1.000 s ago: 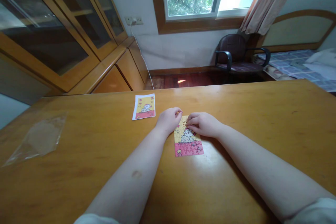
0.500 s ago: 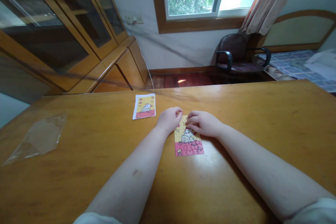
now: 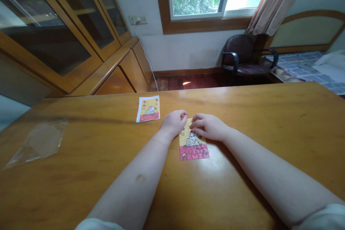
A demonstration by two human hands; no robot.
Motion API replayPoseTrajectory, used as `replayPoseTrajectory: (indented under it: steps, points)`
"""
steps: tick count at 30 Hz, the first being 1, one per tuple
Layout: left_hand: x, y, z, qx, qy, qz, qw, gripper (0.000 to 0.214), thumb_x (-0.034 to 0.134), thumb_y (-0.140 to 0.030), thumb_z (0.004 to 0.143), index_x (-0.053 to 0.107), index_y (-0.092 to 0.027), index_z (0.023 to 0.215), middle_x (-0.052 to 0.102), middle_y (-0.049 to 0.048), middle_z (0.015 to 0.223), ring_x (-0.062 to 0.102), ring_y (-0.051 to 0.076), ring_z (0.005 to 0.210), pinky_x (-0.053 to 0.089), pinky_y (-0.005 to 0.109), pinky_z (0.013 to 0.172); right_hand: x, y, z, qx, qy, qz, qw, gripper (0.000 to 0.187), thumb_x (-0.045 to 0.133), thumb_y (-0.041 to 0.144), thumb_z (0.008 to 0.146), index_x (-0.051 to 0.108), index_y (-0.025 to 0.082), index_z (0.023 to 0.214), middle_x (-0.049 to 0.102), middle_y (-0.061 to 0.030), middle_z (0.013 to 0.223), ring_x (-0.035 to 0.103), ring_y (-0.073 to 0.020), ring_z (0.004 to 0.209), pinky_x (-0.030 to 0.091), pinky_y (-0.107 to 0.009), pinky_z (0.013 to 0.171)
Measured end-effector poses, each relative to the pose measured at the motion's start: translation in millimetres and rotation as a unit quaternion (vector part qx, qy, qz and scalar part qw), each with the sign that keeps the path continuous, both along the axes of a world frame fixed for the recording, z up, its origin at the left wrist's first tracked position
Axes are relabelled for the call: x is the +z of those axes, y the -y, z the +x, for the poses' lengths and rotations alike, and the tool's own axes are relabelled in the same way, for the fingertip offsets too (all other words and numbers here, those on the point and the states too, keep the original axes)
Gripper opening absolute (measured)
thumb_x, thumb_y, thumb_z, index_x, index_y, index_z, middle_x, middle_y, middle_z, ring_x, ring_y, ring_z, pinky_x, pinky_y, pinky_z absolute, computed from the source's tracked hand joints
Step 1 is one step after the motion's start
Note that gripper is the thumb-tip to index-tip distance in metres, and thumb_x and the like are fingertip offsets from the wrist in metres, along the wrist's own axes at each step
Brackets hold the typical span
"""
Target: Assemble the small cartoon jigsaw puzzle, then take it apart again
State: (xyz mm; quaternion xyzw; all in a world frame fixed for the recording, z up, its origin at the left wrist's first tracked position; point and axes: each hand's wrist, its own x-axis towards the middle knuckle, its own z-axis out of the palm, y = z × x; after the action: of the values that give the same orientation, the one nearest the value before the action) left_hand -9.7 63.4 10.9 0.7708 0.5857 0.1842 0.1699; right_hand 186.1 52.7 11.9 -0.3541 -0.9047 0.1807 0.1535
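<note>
A small jigsaw puzzle [image 3: 194,152], yellow above and pink below with a white cartoon animal, lies on the table between my hands. At its upper left edge rests my left hand [image 3: 175,121], fingers curled together; whatever they may hold is hidden. From the right, my right hand [image 3: 208,126] reaches over the puzzle's upper right part, its bent fingers a little apart and their tips touching the yellow pieces. That hand covers the upper right corner. Farther left lies a picture card [image 3: 148,109] with the same design and a white border.
A clear plastic bag [image 3: 40,140] lies flat on the left of the wooden table [image 3: 107,183]. Beyond the far edge are a glass-doored cabinet [image 3: 107,54], a dark armchair [image 3: 242,55] and a bed [image 3: 299,66]. A white cord [image 3: 147,57] hangs from a wall socket.
Both hands stay almost still, with only a slight shift of the right fingers on the puzzle. The puzzle, card and bag have not moved.
</note>
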Motion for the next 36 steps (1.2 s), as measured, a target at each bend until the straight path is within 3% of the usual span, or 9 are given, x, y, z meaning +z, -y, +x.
replayPoseTrajectory:
  steps: [11,16,21,25,30,36]
  points:
    - [2.6,1,1,0.005,-0.004,-0.013,1.0,0.024,0.048,-0.026,0.086,0.069,-0.022,0.095,0.071,0.0033,0.084,0.064,0.02,0.084,0.047,0.027,0.073,2.4,2,-4,-0.018,0.017,-0.006,1.0,0.022,0.055,0.034,0.087,0.074,0.024,0.095,0.06,-0.0062,0.101,0.06,-0.0158,0.08,0.047,-0.03,0.078]
    - [-1.2,0,-1,-0.004,0.003,0.005,1.0,0.023,0.047,-0.027,0.086,0.069,-0.024,0.094,0.071,0.0025,0.088,0.064,0.019,0.081,0.046,0.027,0.071,2.5,2,-3,-0.033,0.001,0.019,0.999,0.028,0.053,0.036,0.089,0.07,0.022,0.107,0.06,-0.0085,0.102,0.06,-0.0171,0.082,0.047,-0.032,0.08]
    - [-0.2,-1,0,0.003,-0.002,-0.009,1.0,0.024,0.047,-0.027,0.086,0.069,-0.023,0.094,0.071,0.0028,0.081,0.064,0.02,0.08,0.046,0.027,0.07,-1.3,0,-2,0.017,-0.001,0.0,1.0,0.024,0.057,0.033,0.087,0.072,0.026,0.104,0.061,-0.0072,0.104,0.06,-0.0175,0.087,0.046,-0.033,0.085]
    - [-0.3,0,0,0.002,0.002,-0.013,1.0,0.024,0.048,-0.027,0.085,0.069,-0.022,0.095,0.071,0.0031,0.086,0.064,0.019,0.08,0.047,0.027,0.07,0.7,-1,-1,0.019,0.006,-0.015,1.0,0.025,0.06,0.036,0.085,0.071,0.026,0.104,0.061,-0.0074,0.107,0.059,-0.0189,0.089,0.045,-0.035,0.087]
    - [-3.0,-1,-2,0.0,0.02,0.001,1.0,0.023,0.048,-0.024,0.085,0.068,-0.022,0.096,0.07,0.0025,0.084,0.063,0.018,0.08,0.047,0.028,0.073,2.4,-3,1,-0.027,0.048,0.01,0.998,0.044,0.067,0.051,0.076,0.066,0.026,0.113,0.06,-0.0088,0.114,0.054,-0.0259,0.101,0.039,-0.044,0.093]
    - [-4.4,-2,-3,-0.034,0.005,0.037,0.999,0.025,0.049,-0.027,0.086,0.069,-0.02,0.1,0.068,0.0061,0.099,0.061,0.021,0.095,0.046,0.032,0.087,-9.3,-15,5,-0.146,0.093,0.051,0.984,0.044,0.053,0.049,0.088,0.059,0.026,0.124,0.056,-0.0106,0.128,0.049,-0.0299,0.11,0.035,-0.048,0.095]
